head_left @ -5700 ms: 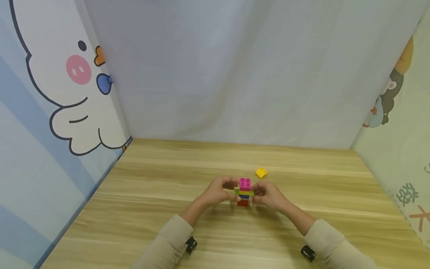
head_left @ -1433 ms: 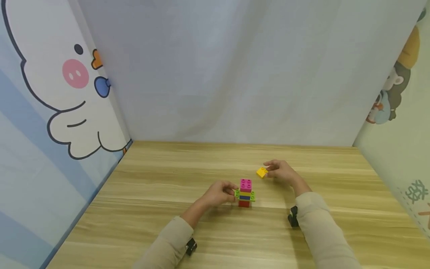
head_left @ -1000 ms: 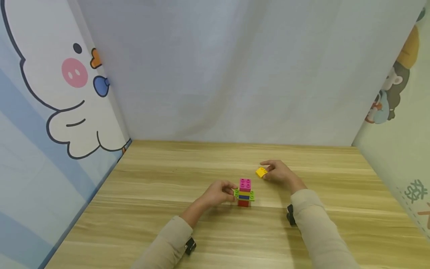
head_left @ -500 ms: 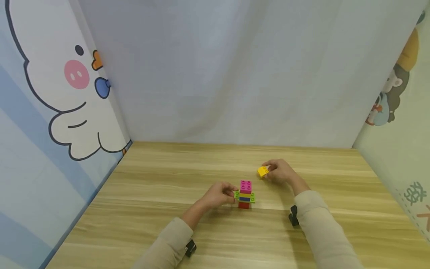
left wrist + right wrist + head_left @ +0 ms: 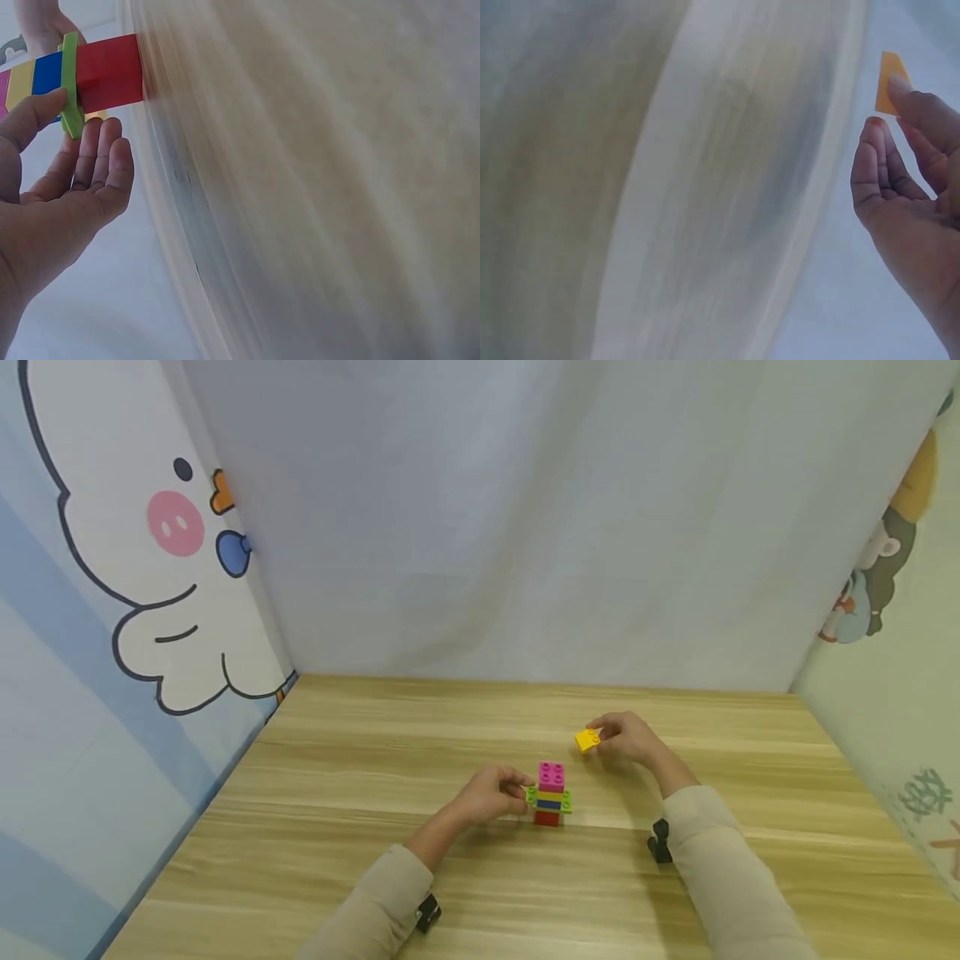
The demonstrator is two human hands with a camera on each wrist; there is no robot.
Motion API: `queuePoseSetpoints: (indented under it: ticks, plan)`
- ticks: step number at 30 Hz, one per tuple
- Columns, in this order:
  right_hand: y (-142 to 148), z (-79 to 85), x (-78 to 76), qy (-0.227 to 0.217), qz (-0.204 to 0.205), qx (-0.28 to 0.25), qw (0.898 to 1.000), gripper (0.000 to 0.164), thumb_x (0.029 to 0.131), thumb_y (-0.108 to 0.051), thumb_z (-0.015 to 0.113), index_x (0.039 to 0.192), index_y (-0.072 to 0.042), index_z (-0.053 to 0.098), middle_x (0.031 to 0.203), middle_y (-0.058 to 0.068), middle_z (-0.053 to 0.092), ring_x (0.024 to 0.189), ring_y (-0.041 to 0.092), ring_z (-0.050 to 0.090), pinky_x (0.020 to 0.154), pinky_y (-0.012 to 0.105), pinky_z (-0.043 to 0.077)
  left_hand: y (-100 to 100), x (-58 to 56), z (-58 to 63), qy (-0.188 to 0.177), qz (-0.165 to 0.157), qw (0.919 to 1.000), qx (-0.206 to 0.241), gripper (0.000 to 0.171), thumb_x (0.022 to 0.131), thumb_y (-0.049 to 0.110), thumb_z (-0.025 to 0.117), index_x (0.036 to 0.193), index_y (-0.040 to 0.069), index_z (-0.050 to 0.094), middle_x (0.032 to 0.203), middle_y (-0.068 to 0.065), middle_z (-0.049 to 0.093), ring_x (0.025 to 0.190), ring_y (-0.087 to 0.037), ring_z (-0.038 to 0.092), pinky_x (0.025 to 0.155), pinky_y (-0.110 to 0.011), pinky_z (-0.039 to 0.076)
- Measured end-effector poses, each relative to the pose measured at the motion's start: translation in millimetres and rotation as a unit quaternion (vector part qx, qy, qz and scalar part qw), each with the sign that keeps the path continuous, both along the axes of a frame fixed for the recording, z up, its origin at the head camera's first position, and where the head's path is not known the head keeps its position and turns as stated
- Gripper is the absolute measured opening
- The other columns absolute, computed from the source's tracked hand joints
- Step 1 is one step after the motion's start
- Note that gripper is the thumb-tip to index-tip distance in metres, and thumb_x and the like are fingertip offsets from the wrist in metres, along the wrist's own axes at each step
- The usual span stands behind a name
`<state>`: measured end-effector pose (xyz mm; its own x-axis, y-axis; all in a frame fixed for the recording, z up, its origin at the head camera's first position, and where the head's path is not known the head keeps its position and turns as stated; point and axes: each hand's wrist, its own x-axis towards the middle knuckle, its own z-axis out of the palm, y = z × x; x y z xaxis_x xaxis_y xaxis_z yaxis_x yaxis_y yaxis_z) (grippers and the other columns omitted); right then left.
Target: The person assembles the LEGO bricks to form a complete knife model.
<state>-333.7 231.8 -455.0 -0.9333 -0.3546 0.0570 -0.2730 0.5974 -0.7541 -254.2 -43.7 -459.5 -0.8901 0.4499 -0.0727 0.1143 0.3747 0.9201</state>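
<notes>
A small tower of toy building bricks (image 5: 551,777) stands upright on the table, pink on top, then yellow and blue, a green plate (image 5: 70,67) sticking out on both sides, and a red brick (image 5: 109,71) at the bottom. My left hand (image 5: 487,795) pinches the green plate's left end between thumb and fingers. Farther back and to the right, my right hand (image 5: 632,741) pinches a yellow brick (image 5: 587,741) by its right side. In the right wrist view that yellow brick (image 5: 889,81) shows off the tabletop, with the thumb on it.
The wood-grain table (image 5: 360,735) runs back to a grey curtain (image 5: 487,527). Printed cartoon panels stand at the left (image 5: 150,568) and right. A black wrist camera (image 5: 428,912) sits at the left sleeve and another black camera (image 5: 660,841) at the right one.
My right hand has left the tower, reached back to the yellow brick, gripped it and lifted it slightly. My left hand has stayed at the tower.
</notes>
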Motion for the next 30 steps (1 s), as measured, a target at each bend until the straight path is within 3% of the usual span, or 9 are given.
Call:
queuePoseSetpoints:
  ticks: [7,18,25,30]
  plan:
    - [4.4,7.1,15.1,0.001,-0.019,0.006,1.000,0.035,0.079,-0.003,0.070,0.110,0.011,0.059,0.097,0.019,0.061,0.091,0.032,0.055,0.079,0.042,0.048,3.9,0.6,-5.1,0.004,0.002,1.0000,0.000,0.033,0.075,-0.004,0.071,0.107,-0.005,0.063,0.086,-0.007,0.060,0.081,-0.016,0.055,0.071,-0.027,0.049]
    - [4.7,11.3,29.9,-0.007,-0.042,-0.023,0.999,0.038,0.081,-0.007,0.070,0.113,0.008,0.057,0.108,0.021,0.060,0.097,0.035,0.057,0.079,0.041,0.050,3.7,-1.3,-5.0,0.006,0.000,1.0000,0.003,0.035,0.075,-0.004,0.071,0.108,-0.005,0.062,0.085,-0.008,0.059,0.081,-0.018,0.054,0.070,-0.029,0.049]
    - [3.7,12.2,37.4,0.001,-0.064,-0.030,0.998,0.038,0.081,-0.007,0.071,0.114,0.006,0.057,0.106,0.019,0.061,0.092,0.031,0.059,0.075,0.039,0.051,3.6,-3.6,-6.1,0.007,0.001,1.0000,-0.005,0.034,0.075,-0.004,0.072,0.107,-0.006,0.063,0.085,-0.006,0.059,0.080,-0.017,0.055,0.071,-0.028,0.049]
    - [3.3,15.2,41.2,0.005,-0.054,-0.041,0.998,0.040,0.081,-0.009,0.072,0.116,0.004,0.058,0.104,0.018,0.061,0.088,0.028,0.059,0.074,0.038,0.051,3.4,-3.3,-4.4,0.003,0.003,1.0000,-0.001,0.034,0.075,-0.004,0.071,0.108,-0.006,0.062,0.085,-0.006,0.059,0.081,-0.017,0.054,0.071,-0.028,0.049]
